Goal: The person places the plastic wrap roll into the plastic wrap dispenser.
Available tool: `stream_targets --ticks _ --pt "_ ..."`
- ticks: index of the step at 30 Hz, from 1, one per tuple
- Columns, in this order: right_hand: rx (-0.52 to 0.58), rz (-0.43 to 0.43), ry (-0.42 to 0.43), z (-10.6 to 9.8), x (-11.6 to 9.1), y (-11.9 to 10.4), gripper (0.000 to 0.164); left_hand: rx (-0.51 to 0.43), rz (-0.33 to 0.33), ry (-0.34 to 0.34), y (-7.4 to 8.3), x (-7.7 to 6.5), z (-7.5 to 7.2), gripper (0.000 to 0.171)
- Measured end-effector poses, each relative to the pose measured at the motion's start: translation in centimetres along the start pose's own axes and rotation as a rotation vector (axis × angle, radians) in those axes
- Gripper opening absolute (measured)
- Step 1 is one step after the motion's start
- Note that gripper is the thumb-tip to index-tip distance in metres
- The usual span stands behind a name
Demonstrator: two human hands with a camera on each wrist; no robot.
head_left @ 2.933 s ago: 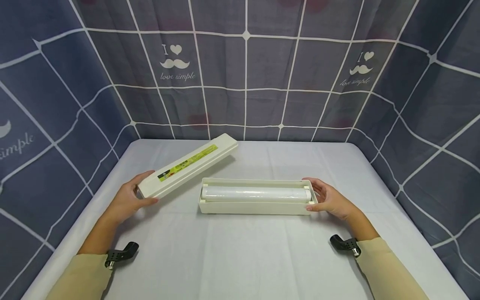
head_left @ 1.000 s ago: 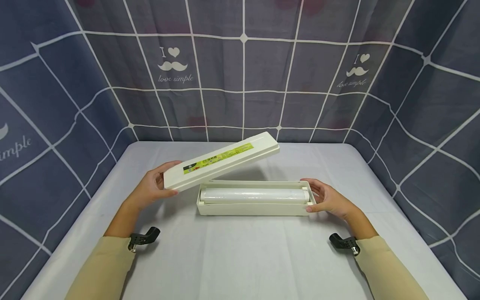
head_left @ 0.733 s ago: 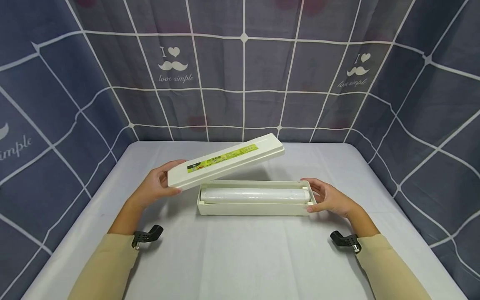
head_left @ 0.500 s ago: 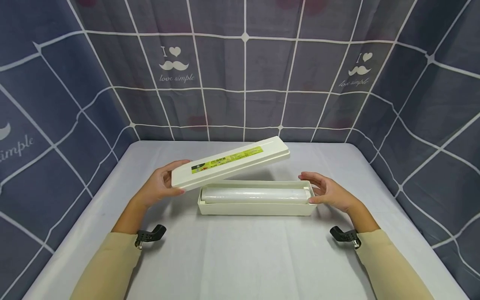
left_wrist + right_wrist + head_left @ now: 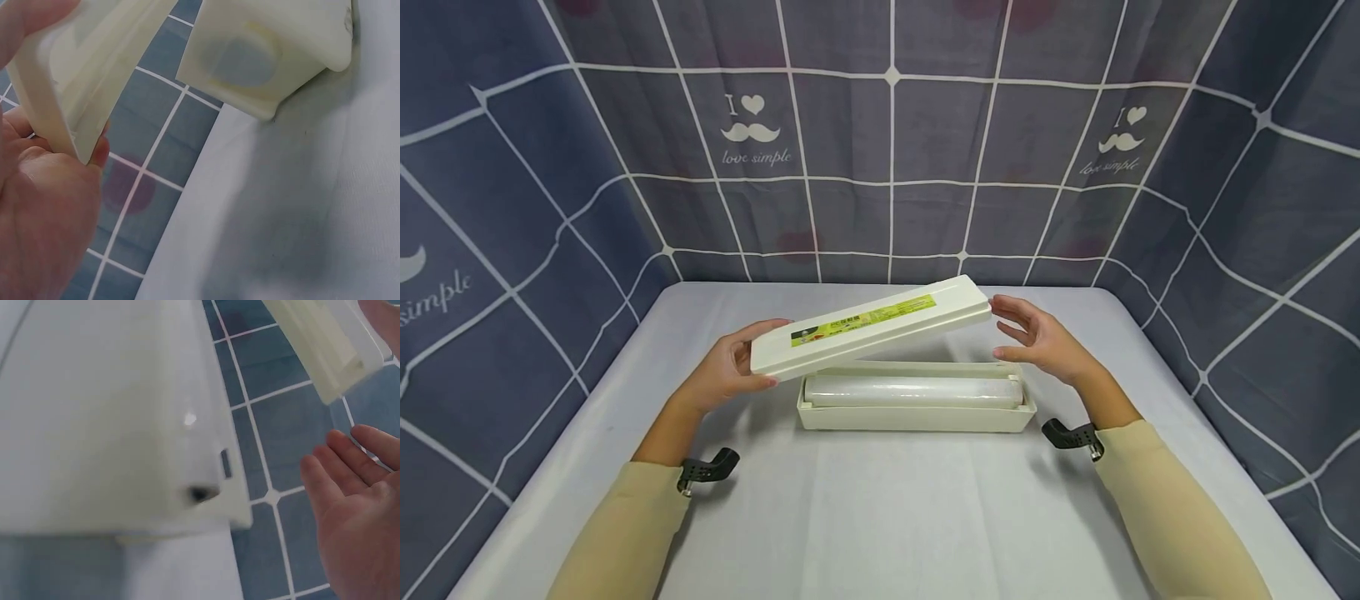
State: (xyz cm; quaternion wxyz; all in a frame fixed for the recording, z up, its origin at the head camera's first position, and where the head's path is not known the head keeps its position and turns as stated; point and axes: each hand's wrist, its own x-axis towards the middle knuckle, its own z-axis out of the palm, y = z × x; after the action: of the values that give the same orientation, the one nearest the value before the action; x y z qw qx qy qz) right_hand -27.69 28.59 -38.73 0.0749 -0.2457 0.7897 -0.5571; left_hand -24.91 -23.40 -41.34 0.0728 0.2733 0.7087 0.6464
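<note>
My left hand (image 5: 727,367) grips the left end of a long white box lid (image 5: 880,333) with a green-yellow label, thumb in front and fingers behind. The lid is tilted, its right end raised, above and behind the open cling film box (image 5: 917,419). Inside that box lies a roll of cling film (image 5: 910,390). My right hand (image 5: 1045,337) is in the air by the lid's right end, fingers spread and loosely bent, holding nothing. In the right wrist view its fingers (image 5: 350,469) are apart from the lid (image 5: 331,350). In the left wrist view the palm wraps the lid's end (image 5: 75,94).
A white cloth covers the table (image 5: 880,517). Behind it and on both sides hangs a blue-grey checked curtain (image 5: 850,125) with white lines. Black wrist cameras (image 5: 709,468) sit at both cuffs.
The left hand has carried the lid rightward, over the back of the box. The right hand has let go of the box's right end and risen toward the lid's right end.
</note>
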Motion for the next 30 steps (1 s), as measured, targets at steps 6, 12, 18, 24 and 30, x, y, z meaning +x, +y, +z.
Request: stream_targets --ticks 6,12,18,24,30 --pt "-0.009 -0.008 -0.02 0.3 1.9 -0.7 0.095 -0.032 0.016 -0.015 -0.3 0.2 0.1 0.083" --pt "0.036 0.013 -0.037 0.7 3.1 -1.0 0.099 -0.054 0.028 -0.027 -0.4 0.3 0.3 0.081" --pt "0.124 0.029 -0.032 0.7 3.5 -1.2 0.098 -0.053 0.029 -0.03 -0.3 0.4 0.6 0.082" --pt "0.105 0.011 -0.036 0.5 3.6 -1.5 0.092 -0.044 0.022 -0.055 -0.2 0.6 0.9 0.084" --pt "0.06 0.007 -0.069 0.0 3.6 -1.6 0.084 -0.034 0.009 -0.063 0.0 0.7 1.2 0.086"
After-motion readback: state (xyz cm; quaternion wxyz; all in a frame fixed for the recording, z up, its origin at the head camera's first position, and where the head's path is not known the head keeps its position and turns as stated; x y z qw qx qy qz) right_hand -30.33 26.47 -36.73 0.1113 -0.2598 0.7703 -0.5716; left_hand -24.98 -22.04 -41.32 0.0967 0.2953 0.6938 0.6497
